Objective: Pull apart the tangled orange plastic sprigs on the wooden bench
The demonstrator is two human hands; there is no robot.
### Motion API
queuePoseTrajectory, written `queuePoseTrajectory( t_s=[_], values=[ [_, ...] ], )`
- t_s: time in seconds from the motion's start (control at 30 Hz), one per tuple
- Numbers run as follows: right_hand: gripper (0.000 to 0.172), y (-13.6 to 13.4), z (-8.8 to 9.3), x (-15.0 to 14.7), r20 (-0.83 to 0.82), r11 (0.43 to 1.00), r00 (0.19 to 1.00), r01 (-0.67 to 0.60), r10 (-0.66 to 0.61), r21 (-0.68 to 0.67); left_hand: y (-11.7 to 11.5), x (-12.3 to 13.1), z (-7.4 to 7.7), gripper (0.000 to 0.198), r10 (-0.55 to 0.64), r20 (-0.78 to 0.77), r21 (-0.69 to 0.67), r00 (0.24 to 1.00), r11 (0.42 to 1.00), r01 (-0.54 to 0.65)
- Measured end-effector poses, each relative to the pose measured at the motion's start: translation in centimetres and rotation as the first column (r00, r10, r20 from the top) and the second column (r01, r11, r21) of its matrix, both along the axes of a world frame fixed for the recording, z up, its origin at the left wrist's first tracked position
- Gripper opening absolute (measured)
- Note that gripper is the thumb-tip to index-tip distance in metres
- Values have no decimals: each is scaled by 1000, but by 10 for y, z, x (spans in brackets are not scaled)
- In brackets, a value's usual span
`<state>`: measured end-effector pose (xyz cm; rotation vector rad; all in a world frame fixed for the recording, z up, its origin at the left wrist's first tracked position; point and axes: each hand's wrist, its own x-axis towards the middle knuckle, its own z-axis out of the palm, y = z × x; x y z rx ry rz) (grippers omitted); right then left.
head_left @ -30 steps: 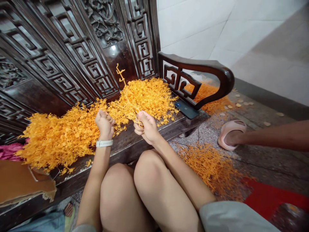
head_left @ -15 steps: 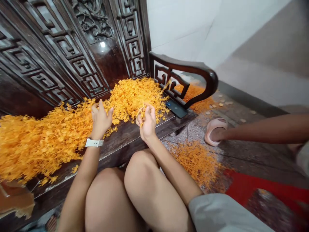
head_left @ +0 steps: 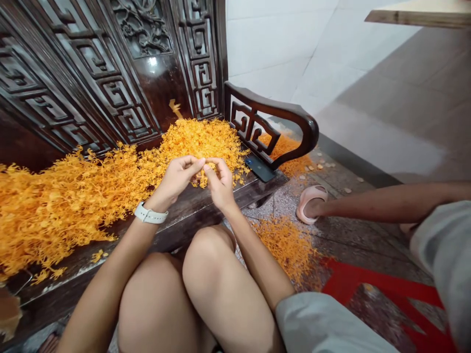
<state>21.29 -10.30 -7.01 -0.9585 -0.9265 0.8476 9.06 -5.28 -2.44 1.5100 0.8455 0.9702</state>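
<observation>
My left hand [head_left: 178, 179], with a pale watch strap on the wrist, is closed in a pinch, thumb against forefinger. My right hand [head_left: 220, 184] pinches right beside it, the fingertips nearly touching. Between them is a small orange plastic flower piece [head_left: 203, 177], partly hidden by my fingers. Both hands are above the front of a dark wooden bench [head_left: 184, 208]. A heap of orange plastic flower pieces [head_left: 202, 137] lies just behind them, and a larger heap [head_left: 73, 201] spreads along the seat to the left. A blurred orange piece [head_left: 175, 108] shows against the backrest.
The bench's carved armrest [head_left: 272, 110] curves at the right, with a phone [head_left: 260, 169] beneath it. Orange bits [head_left: 287, 245] cover the floor near a red stool-like frame [head_left: 349, 279]. Another person's foot in a pink slipper [head_left: 312, 203] stands close by. Torn cardboard [head_left: 8, 311] is at lower left.
My left hand has moved right, from the heap to meet my right hand, and closed into a pinch. The view has shifted slightly, and the other person's leg shows more.
</observation>
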Motion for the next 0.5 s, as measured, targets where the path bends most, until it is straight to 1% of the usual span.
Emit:
queuePoseTrajectory(
  t_s=[0.1,0.17,0.23,0.33,0.4,0.43,0.47,0.5],
  values=[
    [29,7,-3,-1,-129,999,990,52,-53,-15,-2,-5,-3,40,51,122,-164,991,986,-30],
    [29,11,-5,-1,-237,999,970,44,-50,-32,-3,-7,-5,39,120,215,-232,969,970,-68],
    [28,12,-7,-1,-299,999,953,28,-40,-45,-2,-7,-7,37,188,274,-264,943,958,-114],
    [24,6,-8,0,-289,998,957,3,-20,-61,4,-9,-12,33,261,286,-237,922,951,-196],
    [22,3,-7,1,-244,995,967,-90,76,-45,9,-11,-17,32,296,299,-171,907,952,-254],
    [24,4,-7,2,-219,989,967,-143,133,-31,11,-12,-19,33,309,310,-130,899,951,-282],
    [30,8,-6,3,-201,986,967,-166,159,-17,13,-14,-21,33,320,322,-87,891,947,-308],
    [39,15,-5,4,-186,989,972,-148,144,-11,15,-15,-23,34,329,333,-46,884,942,-333]
  ],
)
